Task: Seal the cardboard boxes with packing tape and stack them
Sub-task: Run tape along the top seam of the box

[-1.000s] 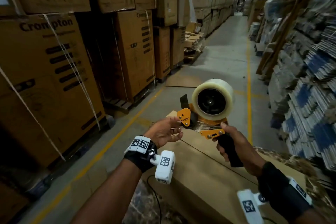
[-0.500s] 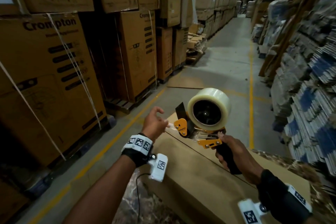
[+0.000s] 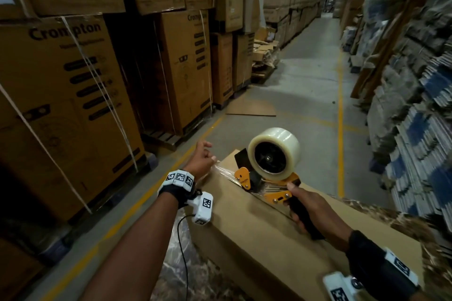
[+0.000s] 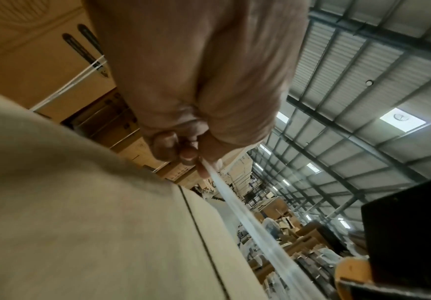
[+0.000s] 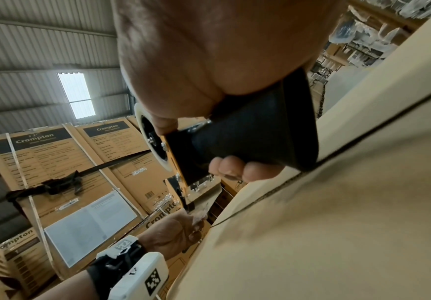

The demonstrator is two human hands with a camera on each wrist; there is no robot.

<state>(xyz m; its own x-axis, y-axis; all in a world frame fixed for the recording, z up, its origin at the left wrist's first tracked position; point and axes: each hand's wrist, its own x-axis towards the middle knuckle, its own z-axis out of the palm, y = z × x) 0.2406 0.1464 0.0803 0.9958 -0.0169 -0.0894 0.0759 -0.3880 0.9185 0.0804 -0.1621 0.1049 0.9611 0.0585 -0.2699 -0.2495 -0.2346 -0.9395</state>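
Currently, the box lies lengthwise in the aisle, its top seam not yet taped. A strip of tape is pinched by the left hand at the far corner. The dispenser is gripped by the right hand. Next, the strip presumably needs pressing down over the far edge, then drawing along the seam.

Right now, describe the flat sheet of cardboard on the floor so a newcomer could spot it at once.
Follow the grey aisle floor ahead, between the stacked Crompton boxes and the shelving opposite. Just beyond the tape dispenser lies the cardboard sheet, at the foot of those stacks. Unlike every box around it, it lies flat and loose on the concrete.
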